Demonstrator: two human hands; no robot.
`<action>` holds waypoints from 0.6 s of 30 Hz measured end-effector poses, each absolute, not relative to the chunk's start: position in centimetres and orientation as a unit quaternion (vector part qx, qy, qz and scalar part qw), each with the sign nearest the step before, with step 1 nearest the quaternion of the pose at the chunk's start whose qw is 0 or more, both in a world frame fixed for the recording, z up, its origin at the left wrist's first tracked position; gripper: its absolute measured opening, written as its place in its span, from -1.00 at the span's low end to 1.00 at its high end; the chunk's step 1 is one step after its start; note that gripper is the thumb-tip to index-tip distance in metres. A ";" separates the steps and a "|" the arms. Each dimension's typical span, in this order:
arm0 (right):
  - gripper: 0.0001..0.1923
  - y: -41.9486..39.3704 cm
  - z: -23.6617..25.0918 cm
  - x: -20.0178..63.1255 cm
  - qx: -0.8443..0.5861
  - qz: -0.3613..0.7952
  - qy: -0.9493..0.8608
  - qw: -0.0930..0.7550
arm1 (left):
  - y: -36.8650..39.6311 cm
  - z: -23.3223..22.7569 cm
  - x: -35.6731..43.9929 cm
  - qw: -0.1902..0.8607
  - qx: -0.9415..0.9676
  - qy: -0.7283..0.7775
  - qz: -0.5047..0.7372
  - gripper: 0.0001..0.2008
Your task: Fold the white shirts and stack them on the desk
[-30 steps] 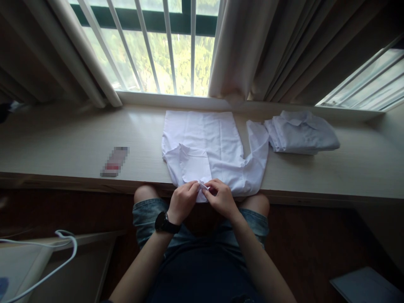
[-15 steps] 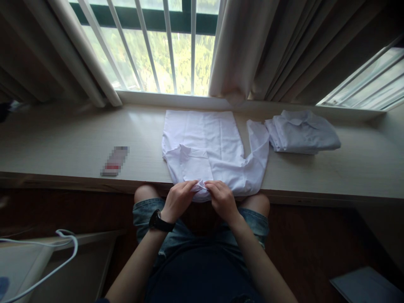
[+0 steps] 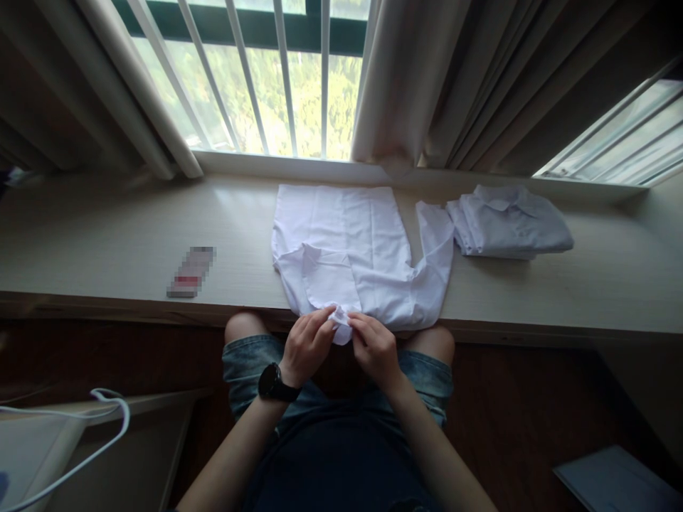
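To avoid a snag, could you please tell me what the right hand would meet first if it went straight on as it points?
The right hand would probably first meet the white garment, bunched at its fingertips, then perhaps the left hand; depth there is unclear.

Barred window (image 3: 269, 85), upper left to centre: white vertical bars (image 3: 286, 78), green crosspiece (image 3: 299, 32), sunlit foliage (image 3: 306, 99) beyond. Heavy drab curtains (image 3: 427, 78) either side. Second window (image 3: 624, 139) at right edge, slanted, also barred. Long pale wood-grain desktop (image 3: 107, 235) spans mid-frame, below the sill (image 3: 256, 165). Daylight leaves a soft sheen on it; corners dim. Dark reddish-brown floor (image 3: 512, 405) beneath. Lower left: pale-edged furniture (image 3: 67, 455), type unclear.
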State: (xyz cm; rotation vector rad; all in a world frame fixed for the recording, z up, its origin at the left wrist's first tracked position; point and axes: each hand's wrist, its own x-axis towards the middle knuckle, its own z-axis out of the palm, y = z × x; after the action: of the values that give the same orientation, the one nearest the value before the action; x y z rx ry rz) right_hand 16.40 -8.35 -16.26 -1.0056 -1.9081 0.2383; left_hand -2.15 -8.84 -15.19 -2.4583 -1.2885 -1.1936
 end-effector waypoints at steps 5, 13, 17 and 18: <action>-0.67 -8.4 -16.2 16.5 -0.417 0.098 -0.780 0.456 | -8.9 -15.4 -2.3 0.062 -0.832 -0.403 -0.376 -0.68; -0.69 -8.9 -16.7 16.4 -0.469 0.096 -0.740 0.473 | -9.4 -16.4 -2.1 0.086 -0.777 -0.473 -0.407 -0.78; -0.68 -9.0 -17.0 16.5 -0.466 0.127 -0.737 0.473 | -9.5 -16.4 -1.9 0.071 -0.793 -0.449 -0.405 -0.64; -0.68 -9.1 -17.0 16.5 -0.469 0.132 -0.729 0.480 | -9.6 -16.4 -2.0 0.065 -0.796 -0.440 -0.411 -0.62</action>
State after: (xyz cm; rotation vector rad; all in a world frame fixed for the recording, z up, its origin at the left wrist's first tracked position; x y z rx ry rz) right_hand 16.53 -9.09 -17.00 -1.1448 -1.7789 0.3219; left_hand -1.95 -9.59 -16.39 -2.4019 -1.3267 -1.2404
